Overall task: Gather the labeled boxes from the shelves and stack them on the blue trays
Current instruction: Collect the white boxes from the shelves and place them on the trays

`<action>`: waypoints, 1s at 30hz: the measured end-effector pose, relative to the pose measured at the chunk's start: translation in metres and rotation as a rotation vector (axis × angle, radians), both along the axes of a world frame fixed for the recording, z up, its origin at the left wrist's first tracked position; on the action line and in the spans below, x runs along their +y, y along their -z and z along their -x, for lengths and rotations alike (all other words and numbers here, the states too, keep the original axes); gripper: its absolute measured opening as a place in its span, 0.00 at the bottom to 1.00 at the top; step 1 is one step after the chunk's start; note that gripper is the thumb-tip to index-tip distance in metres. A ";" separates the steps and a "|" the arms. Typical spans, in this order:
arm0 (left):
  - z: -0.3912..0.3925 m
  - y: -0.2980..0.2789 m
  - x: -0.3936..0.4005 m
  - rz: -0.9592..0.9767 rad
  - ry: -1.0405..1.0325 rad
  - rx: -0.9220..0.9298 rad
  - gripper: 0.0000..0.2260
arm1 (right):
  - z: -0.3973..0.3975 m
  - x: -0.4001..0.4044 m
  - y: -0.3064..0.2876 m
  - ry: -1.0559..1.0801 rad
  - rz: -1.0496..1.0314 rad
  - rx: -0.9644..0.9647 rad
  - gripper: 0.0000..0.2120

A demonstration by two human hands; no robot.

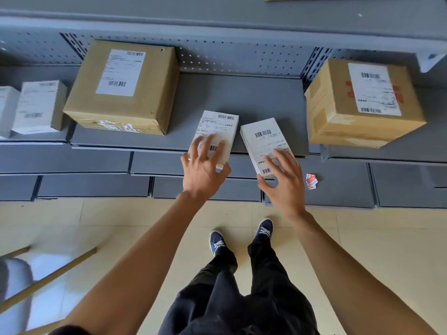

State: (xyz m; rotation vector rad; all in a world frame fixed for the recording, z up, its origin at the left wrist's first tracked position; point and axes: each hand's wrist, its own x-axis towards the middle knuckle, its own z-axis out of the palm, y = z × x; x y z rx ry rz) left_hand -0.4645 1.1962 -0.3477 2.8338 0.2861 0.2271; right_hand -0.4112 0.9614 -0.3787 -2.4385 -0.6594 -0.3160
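Two small white labelled boxes lie side by side at the front of the grey middle shelf (pixel 254 97), both overhanging its front edge. My left hand (pixel 203 168) lies on the left white box (pixel 219 125), fingers spread over its label and thumb under its near corner. My right hand (pixel 283 180) holds the right white box (pixel 262 135) the same way, fingers on top and thumb at the near end. No blue tray is in view.
A large brown labelled carton (pixel 125 85) stands left of the hands and another brown carton (pixel 362 102) on the right. Two more white boxes (pixel 36 107) sit at far left. Lower shelf ledges jut out below. A red sticker (pixel 311 181) lies on one ledge.
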 end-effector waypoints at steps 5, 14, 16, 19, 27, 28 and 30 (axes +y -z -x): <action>0.016 -0.008 0.002 -0.010 0.059 -0.065 0.22 | 0.021 -0.008 -0.012 0.050 0.033 -0.007 0.21; 0.051 -0.034 -0.027 -0.035 0.148 -0.177 0.24 | 0.059 -0.054 -0.055 0.074 -0.019 -0.178 0.20; 0.061 -0.043 -0.042 -0.052 0.174 -0.195 0.24 | 0.071 -0.073 -0.064 0.085 -0.039 -0.205 0.21; 0.075 -0.057 -0.072 -0.074 0.222 -0.213 0.23 | 0.094 -0.110 -0.077 0.134 -0.066 -0.244 0.21; 0.106 -0.097 -0.188 -0.106 0.407 -0.255 0.21 | 0.166 -0.229 -0.113 0.330 -0.098 -0.360 0.19; 0.109 -0.101 -0.203 -0.106 0.440 -0.264 0.21 | 0.174 -0.245 -0.117 0.363 -0.097 -0.374 0.20; 0.115 -0.107 -0.232 -0.097 0.504 -0.278 0.21 | 0.192 -0.278 -0.124 0.420 -0.096 -0.395 0.20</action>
